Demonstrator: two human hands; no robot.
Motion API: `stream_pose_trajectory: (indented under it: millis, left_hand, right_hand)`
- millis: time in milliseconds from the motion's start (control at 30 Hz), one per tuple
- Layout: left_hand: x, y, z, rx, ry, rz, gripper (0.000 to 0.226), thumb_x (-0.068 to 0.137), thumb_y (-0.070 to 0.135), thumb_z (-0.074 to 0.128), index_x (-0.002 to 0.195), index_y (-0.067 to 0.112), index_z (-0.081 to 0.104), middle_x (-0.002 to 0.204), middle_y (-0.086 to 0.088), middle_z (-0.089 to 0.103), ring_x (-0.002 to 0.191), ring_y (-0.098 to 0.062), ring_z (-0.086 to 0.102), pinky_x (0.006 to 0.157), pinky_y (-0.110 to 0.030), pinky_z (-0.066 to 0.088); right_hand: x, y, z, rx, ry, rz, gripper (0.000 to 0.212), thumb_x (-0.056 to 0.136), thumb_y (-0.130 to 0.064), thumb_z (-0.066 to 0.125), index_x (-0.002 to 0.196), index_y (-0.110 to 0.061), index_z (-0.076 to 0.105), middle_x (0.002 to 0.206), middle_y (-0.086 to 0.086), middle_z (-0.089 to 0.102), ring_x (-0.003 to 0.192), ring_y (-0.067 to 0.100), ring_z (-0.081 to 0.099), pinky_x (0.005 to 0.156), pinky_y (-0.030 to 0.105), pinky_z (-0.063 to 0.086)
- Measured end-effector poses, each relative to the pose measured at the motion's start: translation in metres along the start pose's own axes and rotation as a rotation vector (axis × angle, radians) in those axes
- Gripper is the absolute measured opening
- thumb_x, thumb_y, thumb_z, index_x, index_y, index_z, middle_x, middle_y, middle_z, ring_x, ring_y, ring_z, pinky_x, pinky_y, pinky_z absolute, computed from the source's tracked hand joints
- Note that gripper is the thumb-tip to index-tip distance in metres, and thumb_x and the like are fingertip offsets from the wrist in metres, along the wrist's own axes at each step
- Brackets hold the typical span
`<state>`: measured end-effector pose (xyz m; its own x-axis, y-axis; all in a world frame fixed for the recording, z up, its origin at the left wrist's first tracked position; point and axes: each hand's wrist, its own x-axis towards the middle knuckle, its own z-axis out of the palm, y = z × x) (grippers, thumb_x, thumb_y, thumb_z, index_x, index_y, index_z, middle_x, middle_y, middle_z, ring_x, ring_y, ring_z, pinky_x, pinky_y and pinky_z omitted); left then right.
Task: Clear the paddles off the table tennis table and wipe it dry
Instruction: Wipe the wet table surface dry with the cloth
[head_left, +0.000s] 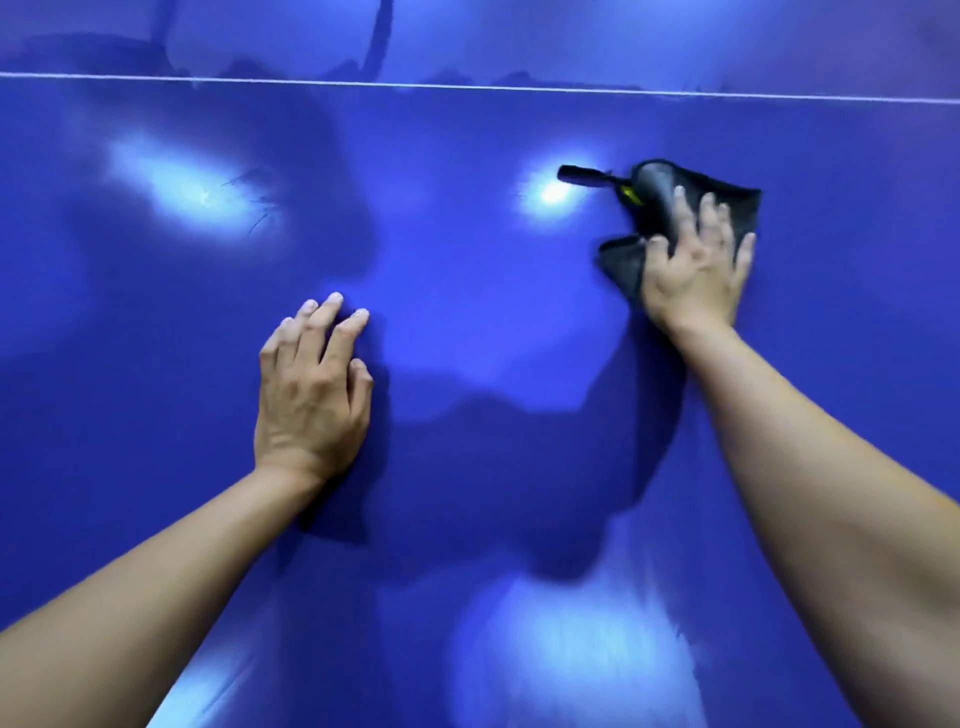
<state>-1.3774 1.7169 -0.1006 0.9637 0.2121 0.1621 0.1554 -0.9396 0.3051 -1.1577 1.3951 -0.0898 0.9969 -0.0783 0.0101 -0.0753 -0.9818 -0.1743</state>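
Observation:
The blue table tennis table fills the view, with bright glare patches on its glossy top. My right hand lies with spread fingers pressed flat on a black cloth at the right. From under the cloth and my fingers a dark rounded shape with a narrow black handle and a yellow mark points left; it looks like a paddle, partly hidden. My left hand rests palm down on the bare table at centre left, holding nothing.
A thin white line crosses the table near the top of the view. Beyond it the surface shows dark reflections. Faint dark streaks mark the top beside the left glare patch.

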Motion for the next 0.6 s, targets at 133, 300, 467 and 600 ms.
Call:
stream_pose_trajectory:
  millis: [133,300,467,600]
  left_hand:
    - [-0.001,-0.009,-0.008,-0.184,0.001,-0.024,0.049,0.095,0.018,0.046,0.143,0.013,0.053,0.155,-0.012,0.042,0.144,-0.034,0.037,0.119,-0.047,0.025]
    - [-0.061,-0.011,-0.041,-0.113,0.04,0.022,0.048,0.09,0.01,0.05,0.138,0.004,0.055,0.149,-0.017,0.047,0.136,-0.039,0.045,0.115,-0.052,0.033]
    - [-0.163,-0.012,-0.051,-0.01,-0.051,0.049,0.045,0.087,0.017,0.05,0.129,0.002,0.061,0.146,-0.018,0.05,0.13,-0.04,0.048,0.114,-0.052,0.034]
    - [-0.189,-0.013,-0.05,0.052,-0.098,0.043,0.051,0.092,0.022,0.043,0.138,0.004,0.056,0.153,-0.014,0.046,0.14,-0.036,0.043,0.12,-0.047,0.027]
  right_hand:
    - [-0.017,-0.029,0.003,0.003,-0.001,0.006,0.067,0.096,-0.045,0.031,0.161,-0.03,0.025,0.168,0.01,0.021,0.156,0.022,0.015,0.126,0.05,0.003]
    - [-0.115,-0.18,0.029,-0.011,-0.024,-0.38,0.07,0.09,-0.048,0.03,0.159,-0.034,0.029,0.167,0.006,0.026,0.155,0.02,0.02,0.126,0.05,0.006]
    - [-0.188,-0.261,0.037,0.011,-0.15,-0.7,0.063,0.099,-0.047,0.035,0.16,-0.037,0.024,0.169,0.0,0.019,0.156,0.015,0.012,0.126,0.048,0.001]
    - [-0.173,-0.204,0.027,0.011,-0.144,-0.631,0.063,0.098,-0.045,0.033,0.159,-0.039,0.025,0.169,-0.001,0.02,0.156,0.013,0.013,0.127,0.046,0.002]
